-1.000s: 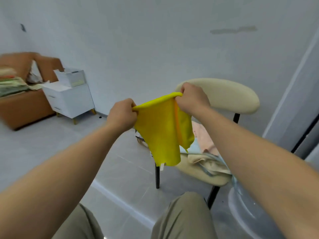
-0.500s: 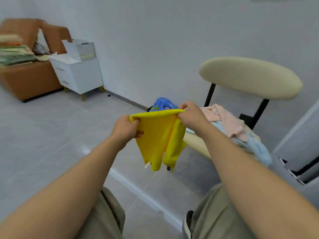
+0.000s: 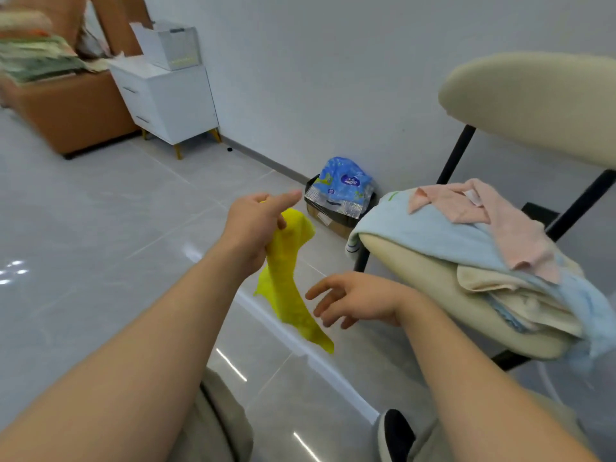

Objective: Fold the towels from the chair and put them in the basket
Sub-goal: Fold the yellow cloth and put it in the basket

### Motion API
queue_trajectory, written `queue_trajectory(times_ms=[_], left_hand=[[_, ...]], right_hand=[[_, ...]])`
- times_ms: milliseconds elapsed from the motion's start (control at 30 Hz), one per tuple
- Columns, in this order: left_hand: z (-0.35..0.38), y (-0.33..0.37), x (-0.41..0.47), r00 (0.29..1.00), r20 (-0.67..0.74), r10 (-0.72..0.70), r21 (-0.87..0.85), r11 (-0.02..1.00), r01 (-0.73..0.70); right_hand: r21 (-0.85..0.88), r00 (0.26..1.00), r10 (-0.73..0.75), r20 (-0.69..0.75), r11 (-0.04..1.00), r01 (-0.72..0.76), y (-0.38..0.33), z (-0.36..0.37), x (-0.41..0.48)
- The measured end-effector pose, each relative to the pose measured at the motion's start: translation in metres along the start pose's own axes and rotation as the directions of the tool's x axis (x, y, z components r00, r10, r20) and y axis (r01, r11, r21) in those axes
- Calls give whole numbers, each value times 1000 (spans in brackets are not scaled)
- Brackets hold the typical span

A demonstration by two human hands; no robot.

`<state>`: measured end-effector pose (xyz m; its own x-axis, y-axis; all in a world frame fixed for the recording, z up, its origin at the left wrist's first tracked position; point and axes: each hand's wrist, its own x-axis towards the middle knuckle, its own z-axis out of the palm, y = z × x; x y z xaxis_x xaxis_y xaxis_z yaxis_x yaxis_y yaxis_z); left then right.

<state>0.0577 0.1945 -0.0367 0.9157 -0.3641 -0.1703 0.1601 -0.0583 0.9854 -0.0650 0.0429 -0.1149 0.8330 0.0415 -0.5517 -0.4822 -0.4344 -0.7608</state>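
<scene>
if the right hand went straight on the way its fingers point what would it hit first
Probably the yellow towel hanging from the left hand: the open right hand points at its lower part. Depth is unclear, so it might slip past in front.

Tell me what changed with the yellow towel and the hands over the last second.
The right hand let go of the yellow towel and dropped lower, fingers open. The left hand alone grips it now, so it hangs loose instead of spread between both. The towels on the chair stayed put.
</scene>
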Motion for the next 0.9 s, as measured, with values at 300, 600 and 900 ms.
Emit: queue_trajectory(times_ms=[300, 600, 900], left_hand=[[7, -4, -1, 999, -35, 35, -2, 999, -36], [7, -7, -3, 995, -63, 80, -36, 996, -82], [6, -40, -6, 987, 161, -10, 748, 654, -116]], right_hand=[[424, 887, 169, -430, 905, 33, 29, 3, 34], [713, 981, 55, -186, 695, 96, 21, 14, 26], [816, 894, 26, -447, 422, 395, 5, 9, 7]])
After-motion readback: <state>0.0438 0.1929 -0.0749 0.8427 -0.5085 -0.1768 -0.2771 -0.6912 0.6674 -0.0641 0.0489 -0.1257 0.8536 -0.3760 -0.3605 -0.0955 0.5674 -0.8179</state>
